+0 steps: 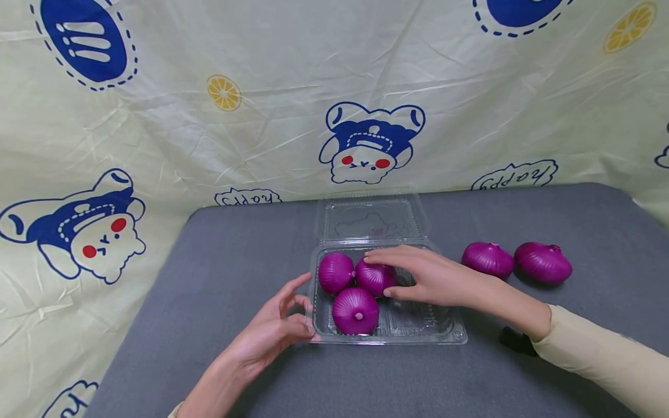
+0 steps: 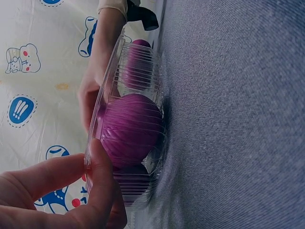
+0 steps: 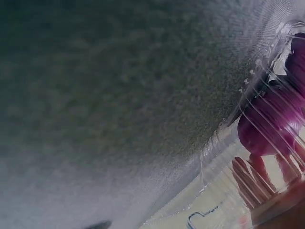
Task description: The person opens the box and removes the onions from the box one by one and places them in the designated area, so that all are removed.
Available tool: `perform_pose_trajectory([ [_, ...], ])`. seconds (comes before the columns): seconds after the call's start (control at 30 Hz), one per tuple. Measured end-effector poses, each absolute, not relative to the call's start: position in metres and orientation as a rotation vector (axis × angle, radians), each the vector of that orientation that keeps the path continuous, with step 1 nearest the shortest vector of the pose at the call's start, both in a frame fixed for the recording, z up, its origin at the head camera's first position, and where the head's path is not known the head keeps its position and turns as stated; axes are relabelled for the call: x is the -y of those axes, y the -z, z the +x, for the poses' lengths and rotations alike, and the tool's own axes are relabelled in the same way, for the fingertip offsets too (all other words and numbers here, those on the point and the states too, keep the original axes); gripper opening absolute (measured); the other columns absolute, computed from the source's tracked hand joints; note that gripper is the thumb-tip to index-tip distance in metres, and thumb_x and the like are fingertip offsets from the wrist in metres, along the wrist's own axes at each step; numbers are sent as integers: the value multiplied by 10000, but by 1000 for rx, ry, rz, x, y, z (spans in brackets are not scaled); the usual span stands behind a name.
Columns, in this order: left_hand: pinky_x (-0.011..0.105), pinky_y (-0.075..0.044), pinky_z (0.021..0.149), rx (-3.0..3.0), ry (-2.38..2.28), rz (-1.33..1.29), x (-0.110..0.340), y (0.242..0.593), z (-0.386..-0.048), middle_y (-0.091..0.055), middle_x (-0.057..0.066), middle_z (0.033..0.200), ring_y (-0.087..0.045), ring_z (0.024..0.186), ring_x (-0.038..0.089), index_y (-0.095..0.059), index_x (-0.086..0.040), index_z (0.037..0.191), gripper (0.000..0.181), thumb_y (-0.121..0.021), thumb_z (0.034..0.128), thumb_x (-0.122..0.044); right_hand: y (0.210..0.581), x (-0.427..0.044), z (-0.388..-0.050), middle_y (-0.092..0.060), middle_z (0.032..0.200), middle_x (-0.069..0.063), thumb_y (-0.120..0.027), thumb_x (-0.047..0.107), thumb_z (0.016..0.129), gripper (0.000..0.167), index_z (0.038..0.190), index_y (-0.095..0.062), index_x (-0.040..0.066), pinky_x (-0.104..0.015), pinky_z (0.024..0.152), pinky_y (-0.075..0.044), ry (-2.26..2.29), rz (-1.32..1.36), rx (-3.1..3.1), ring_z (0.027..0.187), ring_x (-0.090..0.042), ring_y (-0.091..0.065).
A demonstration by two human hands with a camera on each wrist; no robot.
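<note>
The purple onion (image 1: 377,280) lies at the fingertips of the right hand (image 1: 425,280), which grips it between fingers and thumb; it looks nearly round, with no clear long axis, and the left hand (image 1: 277,322) is farther off, pinching the side rim of the clear container (image 1: 397,341). Inside, two other onions (image 1: 355,310) sit between it and the left hand, while two loose onions (image 1: 488,259) lie beyond the right forearm (image 1: 502,302).

Around the clear rectangular plastic box (image 1: 387,339), grey cloth (image 1: 387,380) gives passage at six o'clock; the transparent lid (image 1: 366,219) blocks twelve, two round purple onions (image 1: 487,259) (side by side) two-thirty, the right hand (image 1: 420,277) and forearm (image 1: 499,301) three, the left hand (image 1: 279,325) eight-thirty.
</note>
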State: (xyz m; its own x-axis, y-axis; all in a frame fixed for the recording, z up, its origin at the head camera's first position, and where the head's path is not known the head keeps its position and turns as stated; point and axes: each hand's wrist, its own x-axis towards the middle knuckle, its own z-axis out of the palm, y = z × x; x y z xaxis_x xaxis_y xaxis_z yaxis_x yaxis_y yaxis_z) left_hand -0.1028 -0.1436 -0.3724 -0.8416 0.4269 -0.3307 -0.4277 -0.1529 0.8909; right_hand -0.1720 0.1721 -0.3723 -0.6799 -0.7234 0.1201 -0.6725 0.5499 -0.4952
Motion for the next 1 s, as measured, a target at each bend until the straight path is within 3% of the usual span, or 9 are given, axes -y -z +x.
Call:
perform_pose_trajectory([
  [0.2, 401, -556, 808, -1570, -2032, -5, 143, 372, -103, -422, 118, 1080, -597, 708, 183, -283, -205, 1532, 884, -593, 793, 169, 375, -168, -176, -477, 1461, 30, -748, 428, 847, 666, 1446, -496, 279, -549, 1074, -350, 738, -1135, -2692, 1354, -233, -419],
  [0.43, 397, -558, 805, -1567, -2036, -18, 143, 372, -103, -415, 125, 1089, -596, 705, 194, -299, -217, 1526, 875, -592, 797, 169, 379, -166, -176, -511, 1344, 51, -780, 500, 784, 693, 1399, -532, 302, -439, 887, -526, 709, -1096, -2719, 1197, -188, -523],
  [1.0, 405, -559, 797, -1567, -2034, -14, 143, 371, -103, -422, 123, 1078, -598, 701, 188, -288, -203, 1527, 868, -583, 799, 165, 384, -168, -176, -528, 1345, 77, -766, 456, 802, 658, 1388, -501, 316, -327, 811, -543, 751, -1081, -2711, 1091, -124, -585],
])
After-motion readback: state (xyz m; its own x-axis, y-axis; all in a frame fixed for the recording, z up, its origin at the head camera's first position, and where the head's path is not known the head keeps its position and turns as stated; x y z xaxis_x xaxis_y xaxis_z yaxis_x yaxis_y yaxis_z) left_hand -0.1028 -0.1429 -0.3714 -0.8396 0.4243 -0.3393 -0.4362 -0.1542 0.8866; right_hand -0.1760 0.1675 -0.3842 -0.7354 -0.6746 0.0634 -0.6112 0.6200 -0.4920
